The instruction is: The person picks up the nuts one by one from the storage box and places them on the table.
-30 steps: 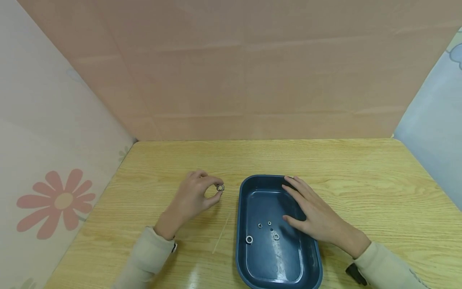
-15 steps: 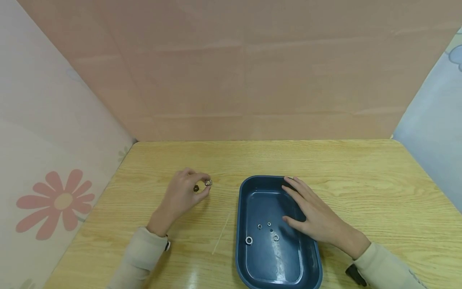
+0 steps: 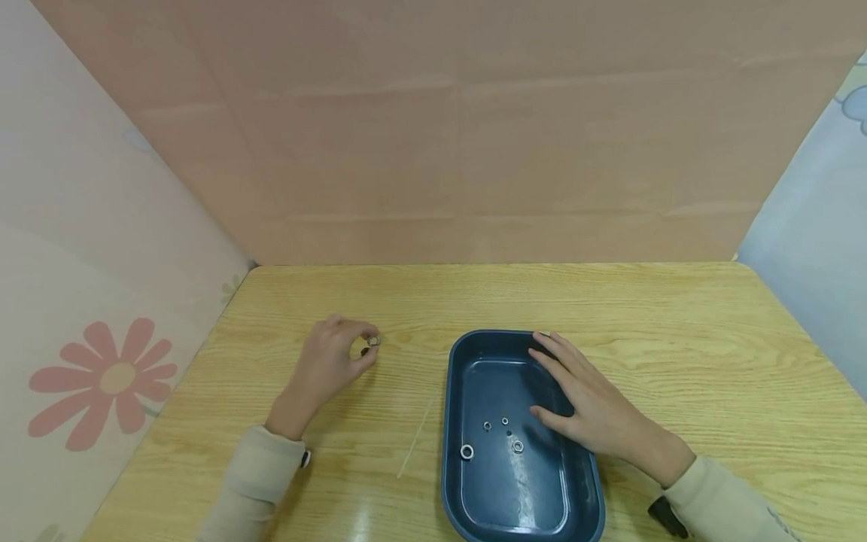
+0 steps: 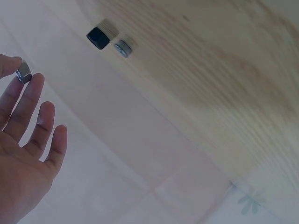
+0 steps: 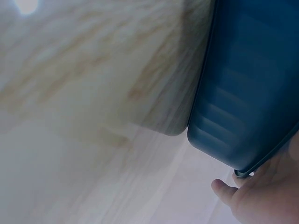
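My left hand (image 3: 325, 361) pinches a silver nut (image 3: 373, 341) between thumb and fingertips above the table, left of the tray. The left wrist view shows this held nut (image 4: 23, 72) above the tabletop. A black nut (image 4: 98, 38) and a silver nut (image 4: 123, 48) lie side by side on the table; my left hand partly hides them in the head view. My right hand (image 3: 589, 399) rests over the right rim of a dark blue tray (image 3: 447, 421), its fingers extended and spread. Inside lie a large nut (image 3: 466, 452), a medium nut (image 3: 518, 446) and smaller ones (image 3: 488, 426).
A thin pale strip (image 3: 415, 440) lies on the wood-grain table (image 3: 677, 339) left of the tray. A pinkish-brown sheet (image 3: 454, 150) rises behind the table, with light patterned panels (image 3: 101, 226) at the sides.
My left hand has moved left, away from the tray, with the pinched nut. A dark nut on the table has come into view by its fingers. My right hand has stayed put.
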Demonstrator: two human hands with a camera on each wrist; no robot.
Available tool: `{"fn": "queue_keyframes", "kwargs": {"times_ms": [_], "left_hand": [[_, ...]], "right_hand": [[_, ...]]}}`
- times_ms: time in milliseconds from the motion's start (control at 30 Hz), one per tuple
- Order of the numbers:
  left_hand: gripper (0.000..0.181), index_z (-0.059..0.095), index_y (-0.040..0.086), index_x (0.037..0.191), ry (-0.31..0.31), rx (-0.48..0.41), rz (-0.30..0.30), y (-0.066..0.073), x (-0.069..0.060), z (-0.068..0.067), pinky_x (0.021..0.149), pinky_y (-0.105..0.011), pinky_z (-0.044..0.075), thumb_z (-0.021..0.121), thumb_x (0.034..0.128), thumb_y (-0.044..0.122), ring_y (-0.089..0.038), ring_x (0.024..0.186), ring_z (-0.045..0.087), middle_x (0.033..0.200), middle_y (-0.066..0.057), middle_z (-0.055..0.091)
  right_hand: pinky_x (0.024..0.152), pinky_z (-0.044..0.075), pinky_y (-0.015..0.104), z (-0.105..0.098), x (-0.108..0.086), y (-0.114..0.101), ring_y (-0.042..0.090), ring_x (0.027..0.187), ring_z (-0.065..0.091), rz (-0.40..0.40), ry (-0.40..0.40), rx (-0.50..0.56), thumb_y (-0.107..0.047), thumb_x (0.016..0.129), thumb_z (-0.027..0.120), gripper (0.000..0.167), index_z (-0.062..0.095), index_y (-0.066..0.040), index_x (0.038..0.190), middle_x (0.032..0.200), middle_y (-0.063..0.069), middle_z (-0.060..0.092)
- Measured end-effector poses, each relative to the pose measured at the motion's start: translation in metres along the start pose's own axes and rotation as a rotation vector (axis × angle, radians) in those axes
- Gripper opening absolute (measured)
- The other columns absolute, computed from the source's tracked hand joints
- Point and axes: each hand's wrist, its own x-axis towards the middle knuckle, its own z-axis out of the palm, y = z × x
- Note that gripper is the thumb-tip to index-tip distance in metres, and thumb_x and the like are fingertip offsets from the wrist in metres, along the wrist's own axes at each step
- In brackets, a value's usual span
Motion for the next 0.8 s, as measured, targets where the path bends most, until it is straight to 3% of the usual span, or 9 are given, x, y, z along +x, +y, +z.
{"fn": "queue_keyframes", "kwargs": {"times_ms": [367, 800], "left_hand": [[0.021, 0.077, 0.009, 0.096, -0.009, 0.017, -0.071, -0.013, -0.004, -0.003, 0.074, -0.042, 0.053, 0.083, 0.0757, 0.012, -0.024, 0.082, 0.065, 0.086, -0.003, 0.076], [0.015, 0.077, 0.009, 0.091, 0.005, 0.03, -0.069, -0.024, -0.007, -0.002, 0.069, -0.04, 0.052, 0.08, 0.0771, 0.011, -0.024, 0.077, 0.064, 0.083, -0.002, 0.076]], "right_hand": [[0.108, 0.032, 0.066, 0.0, 0.0, 0.0, 0.038, 0.151, 0.017, -0.001, 0.004, 0.001, -0.035, 0.087, 0.074, 0.076, 0.041, -0.003, 0.148, 0.163, 0.012, 0.025], [0.109, 0.032, 0.067, 0.0, 0.0, 0.0, 0.04, 0.151, 0.018, 0.006, 0.001, 0.006, -0.035, 0.087, 0.074, 0.076, 0.042, -0.002, 0.147, 0.162, 0.012, 0.026]]}}
